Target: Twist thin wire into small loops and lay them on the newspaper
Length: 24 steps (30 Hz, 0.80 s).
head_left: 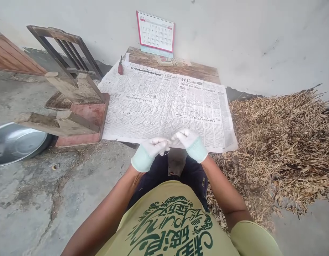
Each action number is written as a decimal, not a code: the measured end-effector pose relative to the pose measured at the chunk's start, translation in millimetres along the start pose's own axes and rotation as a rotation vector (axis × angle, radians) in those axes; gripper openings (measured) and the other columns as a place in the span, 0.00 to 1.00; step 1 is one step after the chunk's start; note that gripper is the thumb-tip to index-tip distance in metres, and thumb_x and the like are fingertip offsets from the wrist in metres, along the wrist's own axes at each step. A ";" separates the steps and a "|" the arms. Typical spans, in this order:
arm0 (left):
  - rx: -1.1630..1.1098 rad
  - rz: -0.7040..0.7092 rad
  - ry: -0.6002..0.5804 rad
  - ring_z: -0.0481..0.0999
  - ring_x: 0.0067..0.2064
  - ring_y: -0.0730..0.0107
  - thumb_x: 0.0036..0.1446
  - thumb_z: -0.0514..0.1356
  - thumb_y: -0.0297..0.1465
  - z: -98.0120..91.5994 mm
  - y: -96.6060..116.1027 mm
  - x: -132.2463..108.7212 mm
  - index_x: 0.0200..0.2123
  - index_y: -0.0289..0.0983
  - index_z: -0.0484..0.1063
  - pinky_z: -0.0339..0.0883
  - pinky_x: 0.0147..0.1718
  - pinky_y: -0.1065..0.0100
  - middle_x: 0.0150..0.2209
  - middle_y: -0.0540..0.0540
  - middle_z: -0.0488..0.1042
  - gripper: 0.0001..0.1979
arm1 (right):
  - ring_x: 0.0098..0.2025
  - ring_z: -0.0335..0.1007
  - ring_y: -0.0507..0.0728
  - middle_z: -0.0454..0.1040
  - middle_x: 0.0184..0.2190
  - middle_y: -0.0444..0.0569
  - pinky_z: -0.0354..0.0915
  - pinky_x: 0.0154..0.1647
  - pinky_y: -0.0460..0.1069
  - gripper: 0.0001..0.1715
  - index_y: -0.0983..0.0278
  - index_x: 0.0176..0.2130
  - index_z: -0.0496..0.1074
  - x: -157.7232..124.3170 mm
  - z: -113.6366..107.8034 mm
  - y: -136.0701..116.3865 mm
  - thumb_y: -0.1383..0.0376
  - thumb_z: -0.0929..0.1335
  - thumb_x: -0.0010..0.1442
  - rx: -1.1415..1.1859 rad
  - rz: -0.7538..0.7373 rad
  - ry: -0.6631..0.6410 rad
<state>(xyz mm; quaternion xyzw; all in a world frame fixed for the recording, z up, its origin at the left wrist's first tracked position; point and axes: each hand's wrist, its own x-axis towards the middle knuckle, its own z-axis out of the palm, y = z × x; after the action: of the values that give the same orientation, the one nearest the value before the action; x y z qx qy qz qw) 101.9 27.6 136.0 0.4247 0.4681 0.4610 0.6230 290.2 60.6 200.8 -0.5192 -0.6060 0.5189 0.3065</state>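
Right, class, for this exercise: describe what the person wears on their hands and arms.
The left hand and right hand wear white gloves, each with a pale green knit cuff. The forearms are bare below the short olive-yellow T-shirt sleeve.

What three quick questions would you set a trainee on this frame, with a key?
1. True or false: the left hand and the right hand both wear white gloves with pale green cuffs.
2. Which lies on the person's right: A, dry straw; B, a metal basin?
3. Fill in the blank: a ___ is spread over the wooden table, in front of the spiral calendar.

Key: 1 true; 2 A; 3 newspaper.
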 end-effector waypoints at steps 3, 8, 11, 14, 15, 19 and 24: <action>0.038 0.003 -0.007 0.77 0.30 0.65 0.57 0.66 0.42 -1.0 0.7 0.0 0.38 0.35 0.82 0.71 0.37 0.64 0.19 0.51 0.71 0.16 | 0.31 0.78 0.53 0.80 0.27 0.45 0.73 0.40 0.50 0.13 0.63 0.33 0.75 -1.6 -0.8 -2.3 0.62 0.65 0.67 0.129 0.036 -0.022; 0.095 -0.008 -0.024 0.71 0.25 0.70 0.58 0.64 0.42 -1.0 4.3 -0.6 0.38 0.35 0.82 0.68 0.31 0.66 0.26 0.47 0.78 0.16 | 0.28 0.76 0.52 0.78 0.23 0.45 0.74 0.38 0.50 0.18 0.63 0.30 0.75 -0.1 -2.6 2.0 0.60 0.64 0.69 0.184 0.006 -0.065; 0.145 -0.007 -0.009 0.70 0.25 0.71 0.58 0.64 0.43 -2.0 9.2 -0.5 0.37 0.35 0.82 0.67 0.30 0.67 0.26 0.46 0.79 0.16 | 0.26 0.75 0.52 0.76 0.22 0.44 0.73 0.36 0.49 0.18 0.63 0.29 0.75 1.1 -2.2 5.8 0.60 0.65 0.68 0.191 -0.012 -0.081; 0.239 -0.028 0.005 0.69 0.24 0.71 0.55 0.65 0.44 -5.2 17.3 1.9 0.34 0.36 0.81 0.66 0.27 0.68 0.26 0.46 0.79 0.16 | 0.28 0.76 0.52 0.79 0.27 0.45 0.74 0.36 0.50 0.13 0.63 0.33 0.75 0.1 -0.8 8.9 0.59 0.67 0.67 0.228 0.023 -0.091; 0.270 -0.028 0.003 0.70 0.24 0.71 0.54 0.66 0.44 -6.9 20.4 3.4 0.33 0.36 0.82 0.65 0.26 0.68 0.27 0.46 0.79 0.16 | 0.29 0.77 0.53 0.80 0.29 0.46 0.74 0.37 0.50 0.12 0.63 0.35 0.76 -0.9 -0.3 9.8 0.59 0.67 0.66 0.235 0.036 -0.104; 0.373 0.016 -0.052 0.72 0.28 0.69 0.53 0.66 0.42 -15.6 30.8 10.2 0.33 0.38 0.83 0.66 0.27 0.70 0.29 0.46 0.81 0.13 | 0.37 0.80 0.53 0.83 0.35 0.48 0.75 0.46 0.51 0.10 0.64 0.35 0.79 -6.0 -0.4 13.5 0.65 0.67 0.63 0.135 0.069 -0.165; 0.442 0.011 -0.043 0.69 0.25 0.69 0.48 0.68 0.40 -22.4 36.2 16.8 0.28 0.42 0.83 0.61 0.23 0.71 0.25 0.49 0.79 0.08 | 0.40 0.81 0.53 0.84 0.37 0.48 0.75 0.47 0.51 0.12 0.63 0.36 0.81 -11.1 -3.7 17.5 0.67 0.66 0.61 0.055 0.073 -0.193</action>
<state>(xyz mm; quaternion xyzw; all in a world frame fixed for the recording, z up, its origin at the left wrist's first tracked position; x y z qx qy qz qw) 76.0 53.9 163.0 0.5632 0.5419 0.3414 0.5221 302.1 49.9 187.1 -0.4799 -0.5987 0.5939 0.2417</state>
